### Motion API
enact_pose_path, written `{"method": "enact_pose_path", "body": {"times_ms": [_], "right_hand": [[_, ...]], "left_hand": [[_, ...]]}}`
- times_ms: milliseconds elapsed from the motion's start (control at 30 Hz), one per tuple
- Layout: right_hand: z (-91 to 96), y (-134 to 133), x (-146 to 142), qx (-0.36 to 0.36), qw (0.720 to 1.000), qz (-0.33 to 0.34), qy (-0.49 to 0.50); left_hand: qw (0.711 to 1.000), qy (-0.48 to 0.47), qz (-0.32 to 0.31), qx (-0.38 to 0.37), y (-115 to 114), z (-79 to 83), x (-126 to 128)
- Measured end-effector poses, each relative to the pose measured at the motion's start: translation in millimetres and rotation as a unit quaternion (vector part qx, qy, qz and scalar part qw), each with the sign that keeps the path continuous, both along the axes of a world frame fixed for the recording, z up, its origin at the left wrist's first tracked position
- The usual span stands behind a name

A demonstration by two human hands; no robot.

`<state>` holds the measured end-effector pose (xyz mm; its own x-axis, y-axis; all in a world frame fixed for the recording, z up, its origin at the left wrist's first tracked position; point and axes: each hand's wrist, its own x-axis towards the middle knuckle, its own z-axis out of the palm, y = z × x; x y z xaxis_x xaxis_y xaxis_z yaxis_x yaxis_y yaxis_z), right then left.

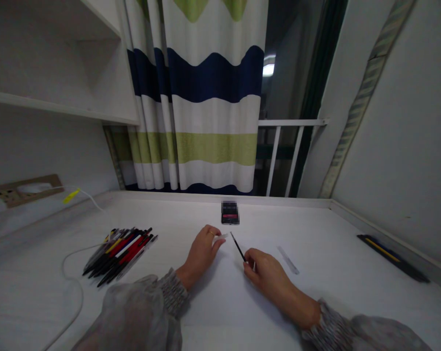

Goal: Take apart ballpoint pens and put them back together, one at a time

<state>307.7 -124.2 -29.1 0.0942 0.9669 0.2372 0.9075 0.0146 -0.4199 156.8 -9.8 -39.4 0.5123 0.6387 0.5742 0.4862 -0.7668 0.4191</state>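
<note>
Over the middle of the white desk, my right hand (266, 273) pinches a thin dark pen refill (238, 246), its narrow tip pointing up and left. Just left of that tip, my left hand (204, 246) is closed on a small whitish, see-through piece (221, 237) whose kind I cannot make out. The refill tip and this piece are close together but look apart. To the right of my right hand, a clear pen barrel (288, 260) lies flat on the desk.
Many pens lie in a pile (121, 253) at the left, beside a white cable (72, 278). A phone (230, 212) lies near the desk's back edge. A long dark object with a yellow stripe (392, 258) rests by the right wall. A shelf (59, 109) overhangs the left side.
</note>
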Motion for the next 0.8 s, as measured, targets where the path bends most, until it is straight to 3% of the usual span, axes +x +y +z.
{"method": "enact_pose_path", "body": {"times_ms": [200,800], "right_hand": [[-0.8,0.1,0.8,0.003,1.0,0.016,-0.013],[3.9,-1.8,-0.3,0.005,0.999,0.037,-0.036]], "left_hand": [[0.996,-0.002,0.048,0.078,6.1,3.6,-4.3],[0.989,0.062,0.033,0.13,2.4,9.2,-4.9]]}}
